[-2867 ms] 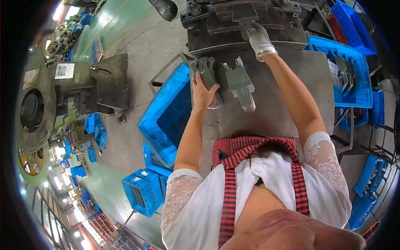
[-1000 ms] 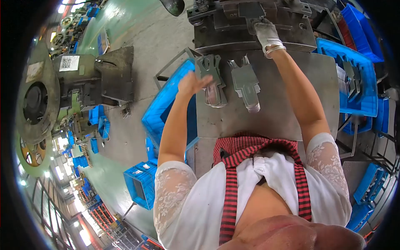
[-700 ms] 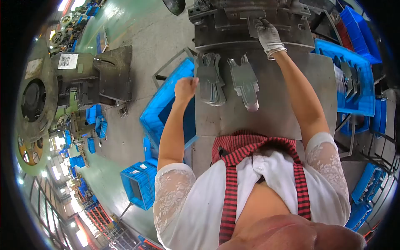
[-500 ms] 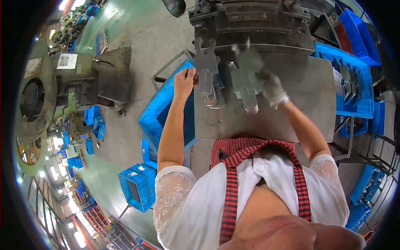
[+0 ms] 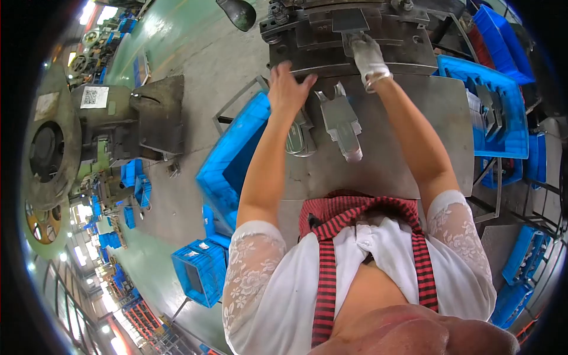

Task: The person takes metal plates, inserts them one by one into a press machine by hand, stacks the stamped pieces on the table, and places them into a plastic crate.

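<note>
My right hand (image 5: 368, 56), in a pale glove, reaches over the dark steel die (image 5: 307, 57) and grips a flat sheet-metal plate (image 5: 350, 21) lying across it. My bare left hand (image 5: 289, 92) is open, its fingers spread by the die's front left edge. Partly under that hand and wrist sits a stack of shaped metal parts (image 5: 300, 139). Another stack of sheet-metal blanks (image 5: 341, 118), with forked far ends, lies between my arms on the metal table (image 5: 414, 142).
Left of the table stands a blue bin (image 5: 207, 171). On the right, a blue crate (image 5: 516, 133) holds several metal plates. A dark rounded lamp-like object (image 5: 238, 15) hangs at the top. A machine (image 5: 151, 112) with a QR label stands farther left.
My right hand has moved forward from the middle stack onto the die with a plate. My left hand has moved forward and spread its fingers; the piece beside it has left the left stack.
</note>
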`<state>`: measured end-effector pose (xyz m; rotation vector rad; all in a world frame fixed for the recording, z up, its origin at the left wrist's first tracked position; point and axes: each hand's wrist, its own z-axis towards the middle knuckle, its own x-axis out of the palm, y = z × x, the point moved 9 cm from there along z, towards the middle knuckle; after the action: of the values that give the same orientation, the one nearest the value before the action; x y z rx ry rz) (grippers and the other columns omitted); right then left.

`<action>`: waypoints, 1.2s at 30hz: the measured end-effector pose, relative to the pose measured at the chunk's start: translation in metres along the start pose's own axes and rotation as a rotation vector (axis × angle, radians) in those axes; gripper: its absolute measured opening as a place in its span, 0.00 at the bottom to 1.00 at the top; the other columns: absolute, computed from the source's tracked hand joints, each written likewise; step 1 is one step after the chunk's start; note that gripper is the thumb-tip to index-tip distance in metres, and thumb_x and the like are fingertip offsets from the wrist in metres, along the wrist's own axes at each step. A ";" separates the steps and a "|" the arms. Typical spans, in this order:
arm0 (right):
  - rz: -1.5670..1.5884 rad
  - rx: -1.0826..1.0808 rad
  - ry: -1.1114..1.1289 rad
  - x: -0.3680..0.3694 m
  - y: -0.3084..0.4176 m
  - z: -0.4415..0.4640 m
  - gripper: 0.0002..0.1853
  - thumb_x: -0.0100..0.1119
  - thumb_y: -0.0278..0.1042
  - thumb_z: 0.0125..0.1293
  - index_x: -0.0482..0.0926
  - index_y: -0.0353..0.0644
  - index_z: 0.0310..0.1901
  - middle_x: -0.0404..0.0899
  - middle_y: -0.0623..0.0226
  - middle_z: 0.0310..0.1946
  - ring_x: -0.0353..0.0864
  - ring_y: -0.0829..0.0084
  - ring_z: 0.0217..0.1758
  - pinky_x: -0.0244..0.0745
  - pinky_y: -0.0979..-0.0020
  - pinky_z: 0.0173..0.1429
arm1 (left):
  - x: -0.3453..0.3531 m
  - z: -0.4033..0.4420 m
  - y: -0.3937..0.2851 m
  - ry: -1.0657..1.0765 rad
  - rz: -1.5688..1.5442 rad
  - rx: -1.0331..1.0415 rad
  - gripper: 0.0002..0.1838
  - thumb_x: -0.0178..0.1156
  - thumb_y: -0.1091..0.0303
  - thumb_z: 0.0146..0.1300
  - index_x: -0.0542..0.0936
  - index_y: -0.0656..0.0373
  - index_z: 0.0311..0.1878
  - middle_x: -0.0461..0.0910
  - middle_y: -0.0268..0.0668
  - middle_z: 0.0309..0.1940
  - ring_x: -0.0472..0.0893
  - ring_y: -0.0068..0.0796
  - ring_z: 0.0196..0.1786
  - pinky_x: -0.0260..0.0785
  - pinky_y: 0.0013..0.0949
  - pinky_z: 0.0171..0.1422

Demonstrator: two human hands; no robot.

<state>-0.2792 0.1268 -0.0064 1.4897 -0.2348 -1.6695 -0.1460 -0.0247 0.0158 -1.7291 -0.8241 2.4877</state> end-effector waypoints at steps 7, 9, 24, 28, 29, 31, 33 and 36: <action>-0.260 -0.172 0.028 0.012 0.002 0.014 0.18 0.37 0.29 0.56 0.71 0.39 0.47 0.70 0.58 0.48 0.68 0.62 0.52 0.59 0.69 0.59 | 0.049 -0.103 0.132 0.433 -0.356 -0.659 0.26 0.62 0.49 0.45 0.74 0.66 0.36 0.76 0.41 0.29 0.77 0.30 0.32 0.70 0.30 0.25; -0.198 -0.149 0.040 0.008 0.003 0.014 0.18 0.37 0.29 0.56 0.71 0.39 0.47 0.70 0.58 0.47 0.69 0.63 0.52 0.60 0.69 0.59 | 0.040 -0.103 0.133 0.353 -0.327 -0.647 0.24 0.59 0.48 0.48 0.76 0.64 0.28 0.77 0.41 0.22 0.78 0.33 0.30 0.69 0.34 0.27; -0.065 -0.260 -0.239 0.007 -0.022 -0.011 0.14 0.39 0.33 0.60 0.71 0.35 0.41 0.76 0.53 0.35 0.73 0.57 0.43 0.67 0.65 0.48 | 0.004 -0.051 0.066 0.174 -1.015 -0.491 0.16 0.51 0.57 0.58 0.72 0.61 0.25 0.70 0.32 0.16 0.68 0.24 0.18 0.61 0.28 0.23; 0.804 0.167 0.213 0.015 -0.018 -0.102 0.15 0.42 0.35 0.61 0.70 0.36 0.46 0.74 0.58 0.40 0.72 0.59 0.44 0.67 0.66 0.49 | 0.023 -0.014 -0.002 0.302 -1.187 -0.349 0.12 0.51 0.61 0.59 0.71 0.60 0.26 0.66 0.28 0.15 0.67 0.18 0.17 0.57 0.24 0.18; 0.782 0.076 0.232 0.025 -0.019 -0.131 0.16 0.44 0.38 0.60 0.70 0.36 0.45 0.74 0.56 0.39 0.73 0.58 0.42 0.68 0.66 0.46 | 0.036 -0.005 -0.012 0.297 -1.227 -0.346 0.11 0.51 0.62 0.58 0.71 0.60 0.26 0.66 0.28 0.15 0.66 0.18 0.16 0.57 0.24 0.17; 0.464 0.069 0.402 0.031 -0.014 -0.163 0.17 0.45 0.40 0.60 0.71 0.36 0.44 0.74 0.51 0.39 0.74 0.56 0.40 0.70 0.66 0.43 | 0.058 0.011 -0.034 0.316 -1.260 -0.358 0.11 0.52 0.63 0.58 0.71 0.60 0.25 0.66 0.28 0.14 0.66 0.19 0.14 0.57 0.25 0.17; -0.137 0.227 0.692 0.003 0.002 -0.163 0.17 0.45 0.40 0.59 0.71 0.35 0.43 0.72 0.47 0.39 0.73 0.55 0.41 0.69 0.67 0.43 | 0.074 0.027 -0.051 0.345 -1.244 -0.392 0.11 0.52 0.64 0.57 0.71 0.60 0.24 0.67 0.29 0.14 0.66 0.20 0.14 0.58 0.25 0.17; 0.174 0.235 0.222 -0.014 -0.026 -0.101 0.19 0.44 0.43 0.59 0.72 0.33 0.40 0.72 0.43 0.36 0.71 0.53 0.42 0.66 0.66 0.45 | 0.102 0.055 -0.062 0.424 -1.290 -0.440 0.09 0.55 0.62 0.56 0.74 0.56 0.28 0.72 0.29 0.20 0.70 0.19 0.20 0.62 0.25 0.22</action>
<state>-0.2039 0.1913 -0.0404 1.7614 -0.4372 -1.3616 -0.2520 0.0353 -0.0330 -1.0458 -1.7223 1.1039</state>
